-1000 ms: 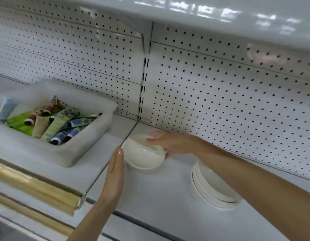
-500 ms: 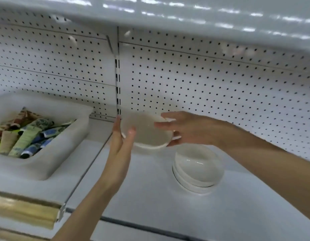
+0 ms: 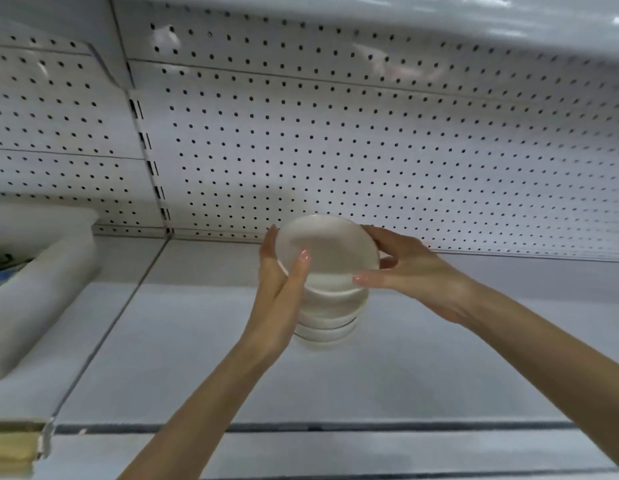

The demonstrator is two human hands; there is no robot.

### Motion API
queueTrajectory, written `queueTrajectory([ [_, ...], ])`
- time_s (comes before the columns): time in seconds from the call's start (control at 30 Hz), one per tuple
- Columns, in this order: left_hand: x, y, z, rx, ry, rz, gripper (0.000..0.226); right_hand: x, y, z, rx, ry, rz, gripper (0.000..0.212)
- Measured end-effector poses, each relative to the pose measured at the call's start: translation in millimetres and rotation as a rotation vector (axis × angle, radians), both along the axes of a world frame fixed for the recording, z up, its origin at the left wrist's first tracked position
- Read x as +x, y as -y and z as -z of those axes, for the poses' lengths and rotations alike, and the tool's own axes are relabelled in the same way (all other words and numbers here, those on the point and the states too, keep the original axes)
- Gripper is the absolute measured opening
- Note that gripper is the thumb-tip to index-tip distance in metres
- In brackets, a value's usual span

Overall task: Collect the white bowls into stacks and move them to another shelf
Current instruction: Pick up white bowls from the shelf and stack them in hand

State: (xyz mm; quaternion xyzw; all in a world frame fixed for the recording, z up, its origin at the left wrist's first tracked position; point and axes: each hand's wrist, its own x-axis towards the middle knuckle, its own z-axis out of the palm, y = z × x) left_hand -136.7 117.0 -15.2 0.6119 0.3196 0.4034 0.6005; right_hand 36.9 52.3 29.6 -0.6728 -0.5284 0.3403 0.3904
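Note:
A white bowl [image 3: 330, 252] sits between both hands, right above a short stack of white bowls [image 3: 330, 322] that stands on the white shelf [image 3: 422, 368]. My left hand [image 3: 278, 292] holds the bowl's left rim, thumb over the edge. My right hand [image 3: 403, 268] grips its right rim with thumb and fingers. Whether the held bowl touches the stack I cannot tell; the stack's left side is hidden behind my left hand.
A white perforated back panel [image 3: 370, 140] rises behind the shelf, and an upper shelf [image 3: 439, 15] overhangs it. At the left, a white plastic bin [image 3: 38, 292] with tubes stands on the neighbouring shelf, past a seam [image 3: 128, 306].
Both hands lifted the single bowl from the shelf's left part and carried it rightwards over the stack. The view has shifted right, so the bin is now mostly out of frame.

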Motion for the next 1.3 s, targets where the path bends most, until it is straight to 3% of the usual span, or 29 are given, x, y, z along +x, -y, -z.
queueTrajectory([
  [0.17,2,1,14,0.009,-0.014,-0.008,0.074,4,6,18,0.022,0.082,-0.008,0.077],
  [0.5,2,1,31,-0.029,-0.065,-0.039,0.078,3,1,39,0.083,0.039,-0.016,0.061],
  [0.63,3,-5,36,0.011,-0.101,-0.022,0.051,5,-1,46,0.078,-0.013,-0.013,0.062],
  [0.8,0,-9,41,-0.014,-0.008,-0.061,0.048,10,1,60,0.026,-0.154,-0.056,0.092],
  [0.97,6,-7,50,-0.166,0.151,-0.002,0.059,-3,-6,88,0.017,-0.393,-0.037,0.074],
  [1.1,15,0,45,-0.216,0.177,-0.020,0.072,-18,-10,99,0.111,-0.585,0.075,0.091],
  [1.17,18,5,40,-0.223,0.159,-0.022,0.069,-20,-4,101,0.139,-0.623,0.105,0.090],
  [1.3,31,25,33,-0.239,0.171,-0.016,0.054,-11,21,101,0.220,-0.608,0.143,0.066],
])
